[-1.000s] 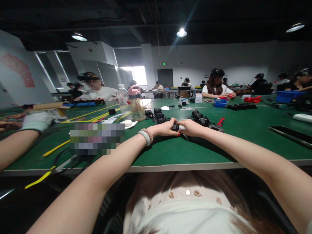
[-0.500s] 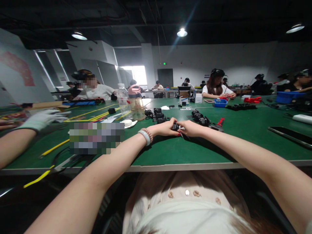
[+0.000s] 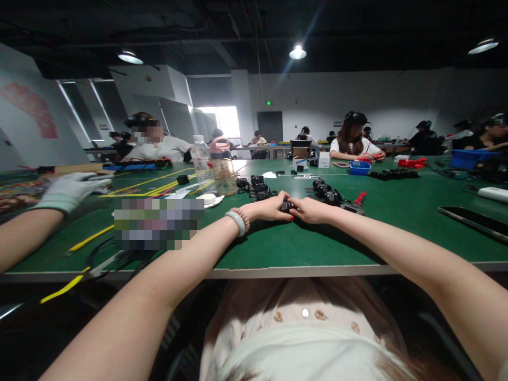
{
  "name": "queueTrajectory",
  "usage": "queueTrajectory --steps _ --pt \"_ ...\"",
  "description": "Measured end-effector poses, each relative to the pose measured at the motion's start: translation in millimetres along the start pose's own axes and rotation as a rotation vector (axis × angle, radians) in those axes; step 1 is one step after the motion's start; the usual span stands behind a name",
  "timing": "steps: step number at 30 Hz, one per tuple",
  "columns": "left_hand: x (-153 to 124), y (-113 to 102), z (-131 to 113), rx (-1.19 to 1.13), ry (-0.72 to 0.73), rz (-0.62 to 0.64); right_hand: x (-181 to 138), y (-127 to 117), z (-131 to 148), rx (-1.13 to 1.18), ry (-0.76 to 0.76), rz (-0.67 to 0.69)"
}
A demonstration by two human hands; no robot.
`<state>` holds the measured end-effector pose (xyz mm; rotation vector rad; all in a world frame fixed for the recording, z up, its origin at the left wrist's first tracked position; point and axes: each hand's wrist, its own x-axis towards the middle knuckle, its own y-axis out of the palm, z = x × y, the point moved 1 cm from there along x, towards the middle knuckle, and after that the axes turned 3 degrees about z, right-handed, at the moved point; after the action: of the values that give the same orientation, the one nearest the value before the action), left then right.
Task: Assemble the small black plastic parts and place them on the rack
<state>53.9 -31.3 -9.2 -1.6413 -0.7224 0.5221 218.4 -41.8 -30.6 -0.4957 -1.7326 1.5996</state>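
Observation:
Both my hands meet over the green table (image 3: 301,246), their fingers closed round a small black part (image 3: 284,205). My left hand (image 3: 274,208) grips it from the left, thumb toward me. From the right, my right hand (image 3: 310,209) pinches the same part. Fingers cover most of it, so its kind cannot be made out. Just beyond my left hand lies a group of black parts with pins (image 3: 259,188). A similar black group (image 3: 326,191) lies beyond my right hand, with red-handled pliers (image 3: 357,203) beside it.
At left are a water bottle (image 3: 201,159), a pink-lidded bottle (image 3: 223,166) and yellow strips (image 3: 91,238). A co-worker's gloved hand (image 3: 73,190) is at far left. A blue bin (image 3: 360,168) stands farther back; a phone (image 3: 474,222) lies at right. Other people sit beyond.
My hands stay in nearly the same place, still on the small black part; a light-coloured bit seen below my right fingers no longer shows. The co-worker's gloved hand has shifted slightly.

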Motion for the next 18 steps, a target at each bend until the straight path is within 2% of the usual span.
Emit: queueTrajectory --steps 18 --pt "0.7 0.2 0.3 0.008 -0.011 0.002 -1.0 -3.9 -2.8 0.049 -0.028 0.014"
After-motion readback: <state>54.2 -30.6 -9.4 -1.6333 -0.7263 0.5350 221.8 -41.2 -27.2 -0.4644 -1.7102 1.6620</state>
